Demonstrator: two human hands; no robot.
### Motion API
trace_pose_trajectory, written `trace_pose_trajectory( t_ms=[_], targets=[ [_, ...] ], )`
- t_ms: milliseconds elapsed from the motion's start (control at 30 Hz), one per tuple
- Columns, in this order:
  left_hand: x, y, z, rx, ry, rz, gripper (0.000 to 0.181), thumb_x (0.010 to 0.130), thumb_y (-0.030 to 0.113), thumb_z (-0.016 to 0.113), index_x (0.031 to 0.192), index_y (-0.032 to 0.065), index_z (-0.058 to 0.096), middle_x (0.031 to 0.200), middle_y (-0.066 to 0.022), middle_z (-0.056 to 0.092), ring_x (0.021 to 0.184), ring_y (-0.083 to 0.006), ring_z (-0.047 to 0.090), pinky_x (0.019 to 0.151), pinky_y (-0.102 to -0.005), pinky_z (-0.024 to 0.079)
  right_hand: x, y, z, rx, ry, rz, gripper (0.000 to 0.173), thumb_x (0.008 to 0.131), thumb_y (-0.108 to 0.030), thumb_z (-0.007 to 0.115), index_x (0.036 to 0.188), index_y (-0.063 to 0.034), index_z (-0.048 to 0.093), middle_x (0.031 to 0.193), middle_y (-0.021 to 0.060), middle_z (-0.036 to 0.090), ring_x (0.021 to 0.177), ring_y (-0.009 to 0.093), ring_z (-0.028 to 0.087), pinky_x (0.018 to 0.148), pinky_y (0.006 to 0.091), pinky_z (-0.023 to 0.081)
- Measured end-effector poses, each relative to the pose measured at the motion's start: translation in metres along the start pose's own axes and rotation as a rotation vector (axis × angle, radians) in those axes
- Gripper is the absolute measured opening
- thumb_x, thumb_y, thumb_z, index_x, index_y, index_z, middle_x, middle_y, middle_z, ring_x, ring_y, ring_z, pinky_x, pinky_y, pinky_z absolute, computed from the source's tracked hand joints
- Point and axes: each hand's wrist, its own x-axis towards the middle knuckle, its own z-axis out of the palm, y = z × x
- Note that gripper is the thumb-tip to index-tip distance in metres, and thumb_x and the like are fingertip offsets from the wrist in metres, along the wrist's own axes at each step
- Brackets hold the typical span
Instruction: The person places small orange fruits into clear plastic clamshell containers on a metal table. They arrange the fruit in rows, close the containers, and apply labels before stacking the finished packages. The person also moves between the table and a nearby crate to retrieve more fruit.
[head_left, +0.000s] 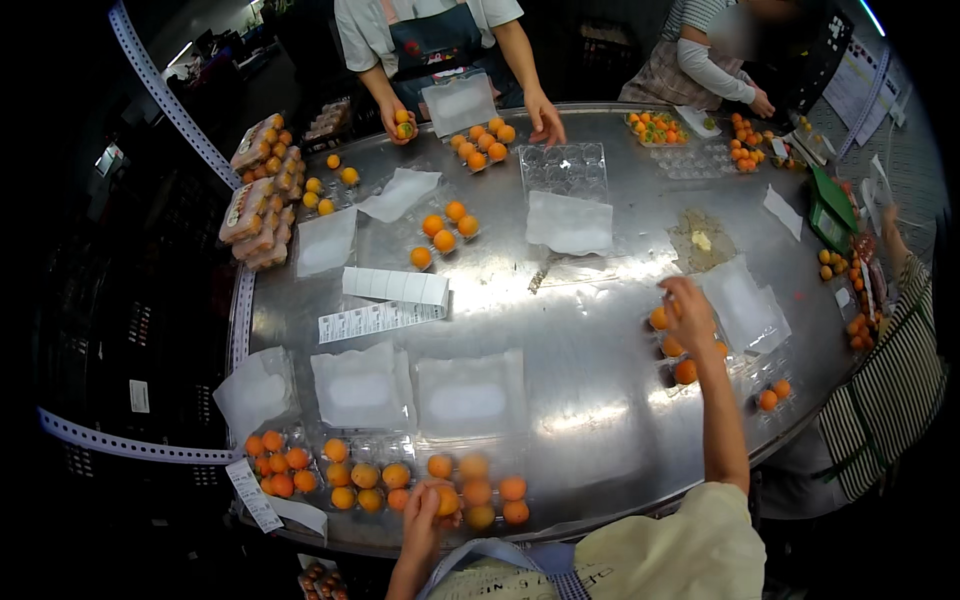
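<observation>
My left hand is at the near edge of the steel table, its fingers on a round orange fruit. Beside it is a clear plastic tray with several fruits, its open lid lined with a white pad. Two more part-filled trays lie to its left. Stretched out to the right, my right hand hovers over another tray's fruits, fingers bent; whether it grips one is unclear. A white liner sheet lies just beyond that hand.
Label strips lie at the left. Filled packs are stacked by a perforated metal post. A co-worker's hands are across the table, near an empty tray. Other people stand at the right, near a green container.
</observation>
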Motion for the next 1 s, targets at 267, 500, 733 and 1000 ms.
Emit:
trace_pose_trajectory(
  t_ms=[267, 500, 733, 1000],
  targets=[
    [-0.025, -0.021, -0.029, -0.060, -0.052, -0.007, 0.029, 0.096, 0.031, 0.046, 0.103, 0.0029, 0.052, 0.081, -0.0094, 0.059, 0.066, -0.0155, 0.056, 0.057, -0.0272, 0.045, -0.144, -0.141, 0.033, 0.403, -0.180, 0.132, 0.018, 0.077, 0.002, 0.060, 0.092, -0.0070, 0.064, 0.091, 0.0095, 0.064, 0.078, 0.027, 0.063, 0.068, 0.0329, 0.051],
    [-0.046, -0.035, -0.036, -0.023, -0.166, 0.016, 0.031, 0.096, 0.033, 0.044, 0.104, 0.0027, 0.050, 0.083, -0.0117, 0.059, 0.066, -0.0170, 0.056, 0.056, -0.0284, 0.044, -0.182, -0.250, 0.049, 0.597, -0.382, 0.100, 0.015, 0.083, -0.006, 0.060, 0.098, -0.0087, 0.065, 0.090, 0.0079, 0.064, 0.076, 0.024, 0.064, 0.066, 0.0305, 0.051],
    [-0.061, -0.041, -0.037, 0.083, -0.234, 0.009, 0.033, 0.087, 0.015, 0.063, 0.115, 0.0042, 0.048, 0.098, -0.0072, 0.057, 0.081, -0.0134, 0.058, 0.066, -0.0270, 0.048, -0.185, -0.310, 0.038, 0.843, -0.451, 0.160, 0.020, 0.089, -0.018, 0.057, 0.105, -0.0067, 0.062, 0.083, 0.0096, 0.064, 0.074, 0.023, 0.064, 0.065, 0.0307, 0.050],
    [-0.073, -0.047, -0.028, 0.894, -0.077, 0.463, 0.048, 0.072, 0.008, 0.072, 0.114, 0.0057, 0.049, 0.100, -0.0123, 0.061, 0.088, -0.0189, 0.062, 0.074, -0.0306, 0.050, -0.210, -0.341, 0.031, 0.647, -0.830, 0.144, 0.053, 0.088, -0.048, 0.053, 0.119, -0.0047, 0.052, 0.097, 0.0182, 0.064, 0.090, 0.031, 0.064, 0.076, 0.0376, 0.048]
  ],
)
